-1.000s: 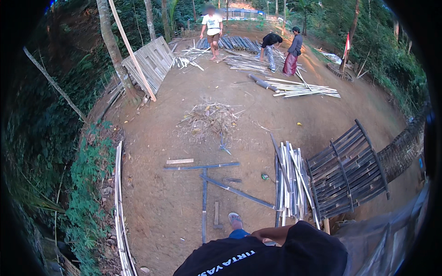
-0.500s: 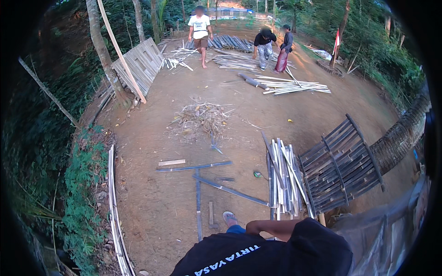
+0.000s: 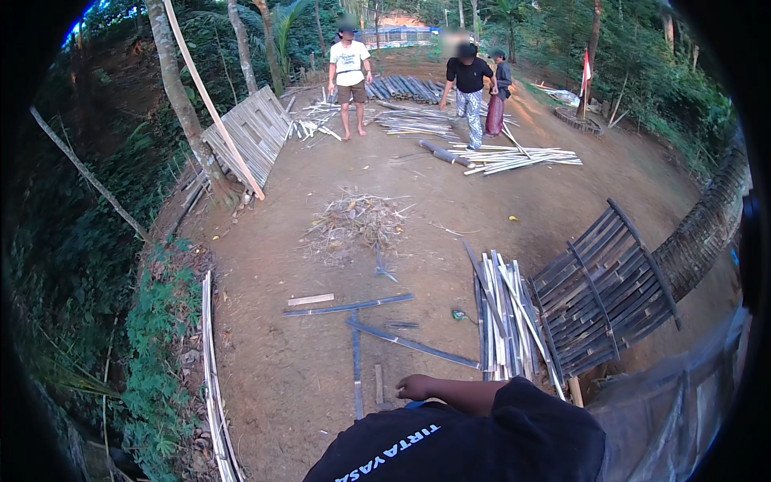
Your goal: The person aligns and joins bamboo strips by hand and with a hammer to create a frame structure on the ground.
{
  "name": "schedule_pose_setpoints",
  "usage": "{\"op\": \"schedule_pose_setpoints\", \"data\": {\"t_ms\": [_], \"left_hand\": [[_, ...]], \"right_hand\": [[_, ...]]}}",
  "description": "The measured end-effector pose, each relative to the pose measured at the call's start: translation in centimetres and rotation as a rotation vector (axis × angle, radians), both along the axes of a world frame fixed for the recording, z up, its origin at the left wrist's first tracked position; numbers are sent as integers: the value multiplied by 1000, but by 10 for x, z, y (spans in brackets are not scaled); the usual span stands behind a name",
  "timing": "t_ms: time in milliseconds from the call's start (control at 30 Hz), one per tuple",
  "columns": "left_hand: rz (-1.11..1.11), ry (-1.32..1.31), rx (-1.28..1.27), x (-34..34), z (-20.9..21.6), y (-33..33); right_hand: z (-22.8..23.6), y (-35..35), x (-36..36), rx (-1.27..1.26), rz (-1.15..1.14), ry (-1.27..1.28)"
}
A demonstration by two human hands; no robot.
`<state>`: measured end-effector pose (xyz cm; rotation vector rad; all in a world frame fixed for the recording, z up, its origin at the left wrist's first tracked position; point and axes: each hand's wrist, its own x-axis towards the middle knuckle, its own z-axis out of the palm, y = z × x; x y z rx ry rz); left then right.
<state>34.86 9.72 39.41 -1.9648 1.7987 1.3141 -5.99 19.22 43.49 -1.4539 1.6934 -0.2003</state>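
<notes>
My right hand (image 3: 414, 388) hangs in front of my dark shirt, its fingers loosely curled and nothing visible in them. It is nearest to a short flat wooden piece (image 3: 379, 384) on the dirt, whose lower end lies by my shirt. Just left of that lies a long dark bamboo strip (image 3: 356, 361). Another dark strip (image 3: 414, 344) slants toward a stack of split bamboo slats (image 3: 504, 321). A third dark strip (image 3: 349, 306) lies crosswise farther off, beside a small pale board (image 3: 311, 300). My left hand is out of view.
A slatted bamboo panel (image 3: 602, 285) leans by a palm trunk (image 3: 699, 241) at right. Dry debris (image 3: 361, 223) is heaped mid-ground. Long slats (image 3: 210, 377) line the left edge beside plants. A person in white (image 3: 349, 68) and two others (image 3: 472, 88) stand far off among bamboo piles.
My right hand has come into sight, and my foot is now hidden. The ground has shifted slightly down in view. The far person in black has straightened up.
</notes>
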Motion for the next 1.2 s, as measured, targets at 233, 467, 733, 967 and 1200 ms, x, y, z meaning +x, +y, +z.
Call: {"op": "schedule_pose_setpoints", "data": {"t_ms": [233,467,733,967,1200], "left_hand": [[27,-6,-1,11,1,9],[60,-28,8,34,-2,22],[95,-53,13,77,-10,42],[118,-35,-24,98,-5,36],[126,33,-82,80,16,21]], "right_hand": [[8,-32,10,-34,147,44],[6,-4,9,106,218,88],[-4,16,25,213,246,56],[24,6,20,236,198,91],[11,-8,12,157,141,109]]}}
